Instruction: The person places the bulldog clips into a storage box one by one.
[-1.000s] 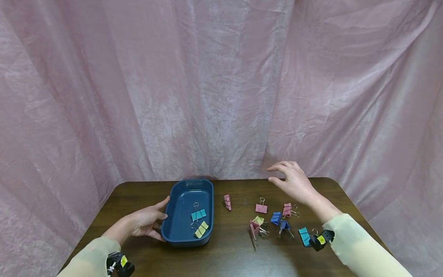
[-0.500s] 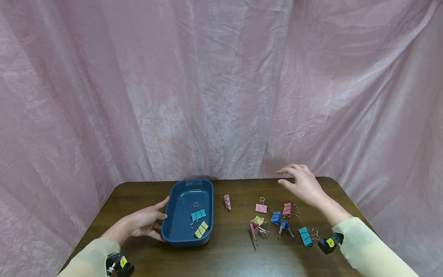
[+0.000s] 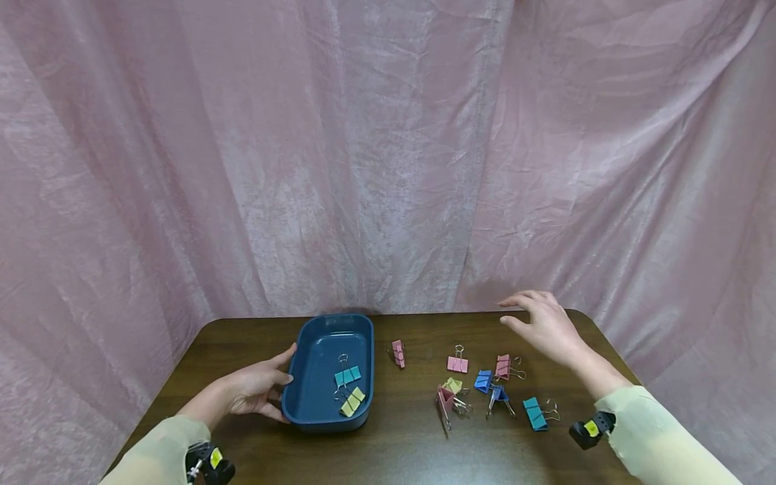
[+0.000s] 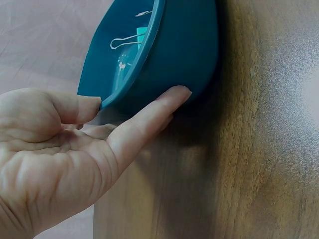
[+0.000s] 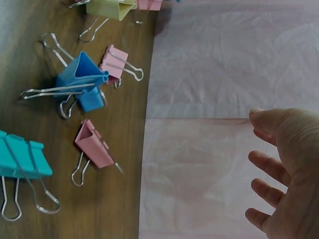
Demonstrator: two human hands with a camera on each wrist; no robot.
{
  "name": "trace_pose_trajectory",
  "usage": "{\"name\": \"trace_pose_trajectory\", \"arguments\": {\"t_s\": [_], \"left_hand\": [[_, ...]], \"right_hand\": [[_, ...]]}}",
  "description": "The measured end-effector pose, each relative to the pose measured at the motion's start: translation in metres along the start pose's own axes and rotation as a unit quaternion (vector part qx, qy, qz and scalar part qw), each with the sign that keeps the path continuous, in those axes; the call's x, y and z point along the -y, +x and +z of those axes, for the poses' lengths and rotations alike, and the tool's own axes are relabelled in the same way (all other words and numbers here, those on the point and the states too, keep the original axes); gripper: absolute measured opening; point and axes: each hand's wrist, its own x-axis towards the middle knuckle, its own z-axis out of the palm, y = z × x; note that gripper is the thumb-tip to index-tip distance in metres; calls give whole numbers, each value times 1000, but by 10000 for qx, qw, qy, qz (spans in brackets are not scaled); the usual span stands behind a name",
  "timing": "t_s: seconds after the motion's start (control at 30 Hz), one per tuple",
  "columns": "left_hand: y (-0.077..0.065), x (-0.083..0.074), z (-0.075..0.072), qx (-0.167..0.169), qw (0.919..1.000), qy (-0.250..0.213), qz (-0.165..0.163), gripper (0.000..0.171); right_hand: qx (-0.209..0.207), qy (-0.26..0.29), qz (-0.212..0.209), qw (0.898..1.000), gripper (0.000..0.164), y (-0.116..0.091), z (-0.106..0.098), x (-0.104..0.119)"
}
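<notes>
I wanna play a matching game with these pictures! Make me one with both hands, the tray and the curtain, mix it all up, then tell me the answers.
Column one
1. Left hand
2. Tray
3. Right hand
4. Curtain

Column two
A. Raised, away from the clips
B. Pink, hanging behind the table
C. Touching the outside of something blue
D. Has a teal clip and a yellow clip inside

Right pairs
1-C, 2-D, 3-A, 4-B
</notes>
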Motion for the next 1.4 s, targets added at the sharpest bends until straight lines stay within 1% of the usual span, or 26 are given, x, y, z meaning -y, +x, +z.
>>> {"name": "trace_pose_trajectory", "arguments": {"t_s": [0.33, 0.57, 0.73, 0.93, 1.2, 1.4], "left_hand": [[0, 0, 0, 10, 10000, -11, 11, 74], [1, 1, 0, -25, 10000, -29, -14, 74], [1, 1, 0, -60, 10000, -33, -45, 74], [1, 1, 0, -91, 9999, -28, -62, 74], [1, 0, -1, 13, 10000, -3, -26, 74], [1, 0, 0, -17, 10000, -33, -19, 74]], "right_hand": [[-38, -152, 87, 9998, 29, -12, -2, -14], [-4, -169, 152, 9997, 34, -19, -3, -22], [-13, -221, 159, 9996, 33, -21, -3, -27], [83, -315, 265, 9991, 32, -25, -3, -31], [137, -362, 392, 9985, 30, -33, 0, -40], [152, -373, 432, 9983, 29, -38, 4, -45]]}}
